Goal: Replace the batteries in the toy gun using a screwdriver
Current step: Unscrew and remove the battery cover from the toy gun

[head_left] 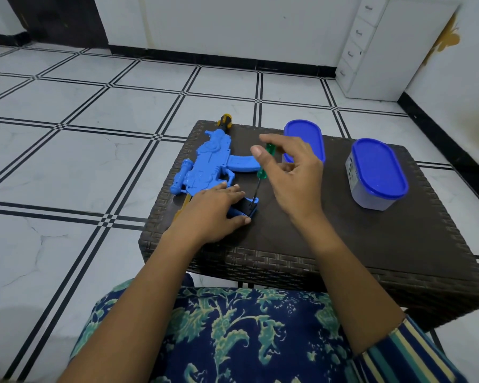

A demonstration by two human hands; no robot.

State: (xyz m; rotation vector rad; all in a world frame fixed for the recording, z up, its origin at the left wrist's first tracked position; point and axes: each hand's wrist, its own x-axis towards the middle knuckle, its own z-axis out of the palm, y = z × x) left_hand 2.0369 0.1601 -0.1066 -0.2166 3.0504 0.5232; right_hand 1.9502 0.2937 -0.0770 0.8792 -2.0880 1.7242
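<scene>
The dark woven counter [329, 244] carries one blue toy gun [205, 164] in the middle of the frame, one screwdriver [261, 172] with a green handle, and two tubs with blue lids, the far tub [304, 139] and the near tub [376, 175] at centre right. The left hand [216, 208] lies flat with straight fingers on the near end of the gun. The right hand [291, 172] is raised and pinches the screwdriver handle between thumb and fingers, the shaft slanting down to the black part of the gun.
</scene>
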